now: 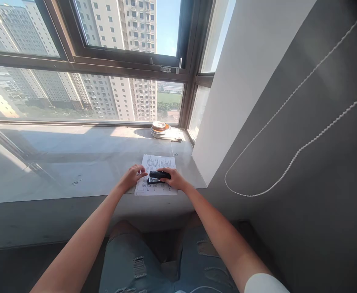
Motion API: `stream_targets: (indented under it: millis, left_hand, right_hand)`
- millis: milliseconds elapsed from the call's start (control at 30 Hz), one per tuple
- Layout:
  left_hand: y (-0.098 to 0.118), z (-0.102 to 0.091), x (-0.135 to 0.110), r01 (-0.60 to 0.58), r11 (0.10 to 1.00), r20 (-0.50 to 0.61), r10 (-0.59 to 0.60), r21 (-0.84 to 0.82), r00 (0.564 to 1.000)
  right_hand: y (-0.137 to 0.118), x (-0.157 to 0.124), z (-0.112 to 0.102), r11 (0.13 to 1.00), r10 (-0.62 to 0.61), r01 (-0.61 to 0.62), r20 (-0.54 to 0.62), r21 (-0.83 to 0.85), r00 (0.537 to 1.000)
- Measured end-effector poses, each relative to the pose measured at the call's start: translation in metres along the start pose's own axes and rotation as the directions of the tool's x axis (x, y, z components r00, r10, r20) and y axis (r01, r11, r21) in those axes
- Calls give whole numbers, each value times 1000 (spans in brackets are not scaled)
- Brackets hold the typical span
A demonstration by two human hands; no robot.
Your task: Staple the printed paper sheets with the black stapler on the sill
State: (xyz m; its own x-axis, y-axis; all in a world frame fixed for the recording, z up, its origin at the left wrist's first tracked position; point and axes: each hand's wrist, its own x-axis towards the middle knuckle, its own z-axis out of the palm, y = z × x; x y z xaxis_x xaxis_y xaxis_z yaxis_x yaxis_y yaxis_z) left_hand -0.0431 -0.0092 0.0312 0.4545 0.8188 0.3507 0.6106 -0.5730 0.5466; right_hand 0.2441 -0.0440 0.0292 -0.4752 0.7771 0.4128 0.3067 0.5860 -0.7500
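Black stapler point(157, 174), one end hidden by the gripping right hand point(173, 178), partly covers papers point(149, 163) with illegible print; the left hand point(132, 176) curls half-open, apparently empty.

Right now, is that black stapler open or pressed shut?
The black stapler is open: at its left end, the upper arm stands apart from the base, leaving a gap. The right hand holds its other end.

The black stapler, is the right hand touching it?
Touching. The head view shows the right hand gripping one end of the black stapler.
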Motion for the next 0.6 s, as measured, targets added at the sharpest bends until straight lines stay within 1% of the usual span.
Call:
stream_targets:
  millis: [100, 200, 233, 267, 300, 333, 367, 400, 433, 467, 500, 567, 600]
  left_hand:
    - [-1, 2, 1, 32, 999, -18, -32, 8, 999]
    - [-2, 4, 2, 39, 999, -24, -39, -1, 999]
    - [-2, 5, 2, 45, 999, -34, -45, -8, 998]
    - [-2, 5, 2, 55, 998, -41, -56, -18, 998]
    - [-2, 6, 2, 68, 997, -44, -69, -29, 997]
    - [-2, 6, 2, 83, 996, -42, -84, -39, 996]
    - [-2, 6, 2, 96, 994, -38, -98, -46, 994]
    - [-2, 6, 2, 106, 993, -36, -108, -50, 994]
    - [-2, 7, 2, 114, 992, -37, -116, -50, 993]
    - [-2, 7, 1, 120, 992, -42, -122, -48, 992]
    - [-2, 7, 1, 124, 991, -50, -127, -43, 991]
    - [0, 7, 1, 130, 991, -64, -132, -30, 989]
    - [1, 7, 0, 133, 991, -69, -135, -24, 989]
  right_hand:
    - [-1, -19, -11, 999, 47, -47, -19, 17, 999]
    - [-6, -37, -27, 995, 96, -96, -53, -5, 994]
    - [-8, -40, -32, 995, 101, -102, -91, -12, 991]
    - [-9, -40, -38, 994, 104, -107, -162, -13, 981]
    - [-9, -38, -44, 993, 109, -115, -266, -9, 958]
    - [-8, -33, -49, 991, 122, -133, -387, -2, 914]
    - [-5, -25, -55, 987, 142, -162, -507, 6, 850]
    - [0, -15, -60, 978, 171, -208, -594, 7, 786]
    - [7, -4, -65, 963, 201, -268, -628, -11, 752]
    - [15, 7, -69, 944, 223, -325, -610, -60, 760]
    - [24, 17, -71, 920, 236, -369, -561, -135, 793]
    - [43, 35, -71, 860, 266, -404, -401, -312, 877]
    - [51, 41, -68, 826, 298, -407, -312, -389, 902]
